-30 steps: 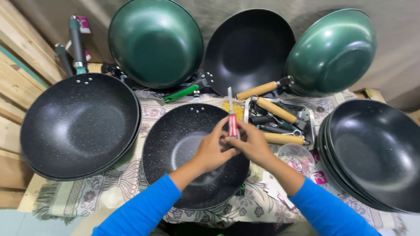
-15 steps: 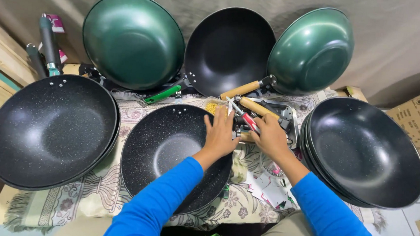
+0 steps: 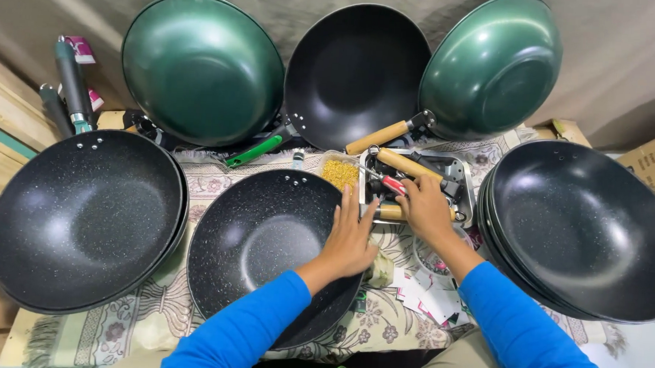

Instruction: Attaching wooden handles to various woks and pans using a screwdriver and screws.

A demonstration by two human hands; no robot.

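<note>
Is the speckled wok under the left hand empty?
Empty: the speckled wok shows bare dark coating; the left hand only rests on its rim.

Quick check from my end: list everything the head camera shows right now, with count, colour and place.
Speckled wok: one, black, centre of cloth, under the left hand.
Stacked woks, left: black speckled, left edge; number in the stack unclear.
Stacked woks, right: black, right edge; number unclear.
Green woks: two, propped at the back, left and right.
Black wok: one, propped at back centre.
Metal tray: one, silver, behind the centre wok, holding wooden handles and a red-handled tool.
Yellow bits: small heap beside the tray.
Patterned cloth: one, beige.
Left hand: on the centre wok's rim.
Right hand: in the tray.
</note>
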